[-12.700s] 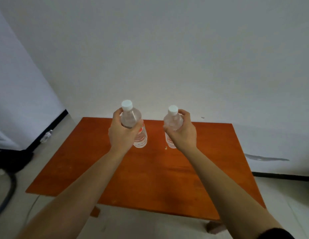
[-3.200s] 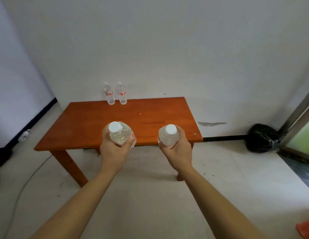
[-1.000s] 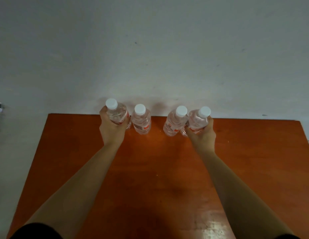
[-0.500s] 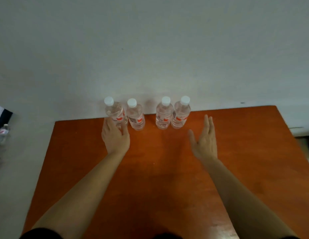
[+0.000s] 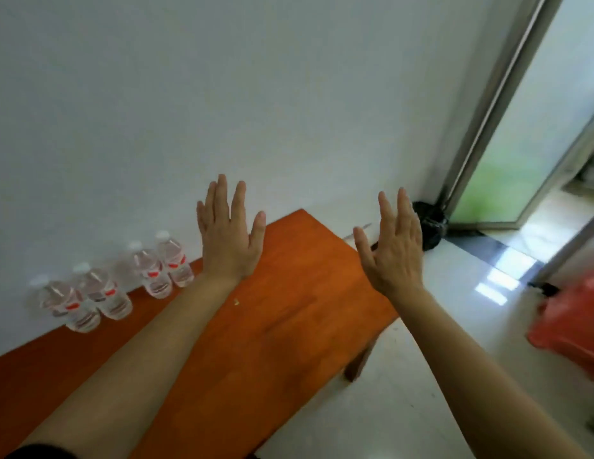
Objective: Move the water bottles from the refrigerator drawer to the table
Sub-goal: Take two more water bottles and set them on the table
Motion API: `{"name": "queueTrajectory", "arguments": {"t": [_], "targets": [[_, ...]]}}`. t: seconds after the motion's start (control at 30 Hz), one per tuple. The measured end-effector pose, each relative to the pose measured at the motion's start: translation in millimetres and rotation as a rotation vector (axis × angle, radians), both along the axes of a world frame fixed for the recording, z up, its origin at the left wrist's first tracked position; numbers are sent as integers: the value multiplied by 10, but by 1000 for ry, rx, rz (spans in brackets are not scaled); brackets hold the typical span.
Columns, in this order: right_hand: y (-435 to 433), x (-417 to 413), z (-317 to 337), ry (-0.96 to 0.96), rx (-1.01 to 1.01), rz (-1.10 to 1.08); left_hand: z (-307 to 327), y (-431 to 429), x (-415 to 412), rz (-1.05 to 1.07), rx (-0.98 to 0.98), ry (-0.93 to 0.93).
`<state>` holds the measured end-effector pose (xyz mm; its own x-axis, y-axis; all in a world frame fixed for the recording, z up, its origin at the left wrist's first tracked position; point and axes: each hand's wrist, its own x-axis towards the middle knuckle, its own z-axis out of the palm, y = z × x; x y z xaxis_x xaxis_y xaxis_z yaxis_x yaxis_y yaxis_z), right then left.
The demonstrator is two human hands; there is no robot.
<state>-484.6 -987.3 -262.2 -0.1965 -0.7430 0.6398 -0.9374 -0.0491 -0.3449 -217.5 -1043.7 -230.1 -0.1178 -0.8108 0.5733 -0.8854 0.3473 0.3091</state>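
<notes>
- Bottles: four water bottles (image 5: pixel 105 294) stand upright in two close pairs along the far edge of the table (image 5: pixel 289 326), against the white wall. They are clear ribbed plastic with white caps and red-banded labels.
- My left hand (image 5: pixel 227 240) hangs above the table, fingers straight and spread, holding nothing.
- Tabletop is smooth, orange-brown wood with a slight gloss and a pale crumb (image 5: pixel 236 302) near its middle.
- My right hand (image 5: pixel 393 250) is equally flat and empty, raised past the table's right end.
- As I judge it, I am between trips. The refrigerator drawer is out of view, so the next move calls for turning to find it, then gripping each bottle round its body, since thin plastic may dent or slip.
- Farther right are a crumpled black bag (image 5: pixel 430 226) at the wall's foot, a metal-framed glass door (image 5: pixel 507 160), glossy pale floor tiles and a wrinkled red plastic bag (image 5: pixel 574 323).
</notes>
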Motion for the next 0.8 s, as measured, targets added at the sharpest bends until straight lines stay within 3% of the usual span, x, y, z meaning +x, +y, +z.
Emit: {"name": "queueTrajectory", "arguments": {"t": [0.33,0.53,0.8], "targets": [[2466,-2512,94,-25,1,-525,167,1333,-3051,-555,-69,-130],[3067,-3255,-197,-112,26,-697,-63,1701,-4378,-732,-89,-163],[3530,-4672,-306,-9,190,-900,-171,1797,-6298,-959,-21,-80]]}}
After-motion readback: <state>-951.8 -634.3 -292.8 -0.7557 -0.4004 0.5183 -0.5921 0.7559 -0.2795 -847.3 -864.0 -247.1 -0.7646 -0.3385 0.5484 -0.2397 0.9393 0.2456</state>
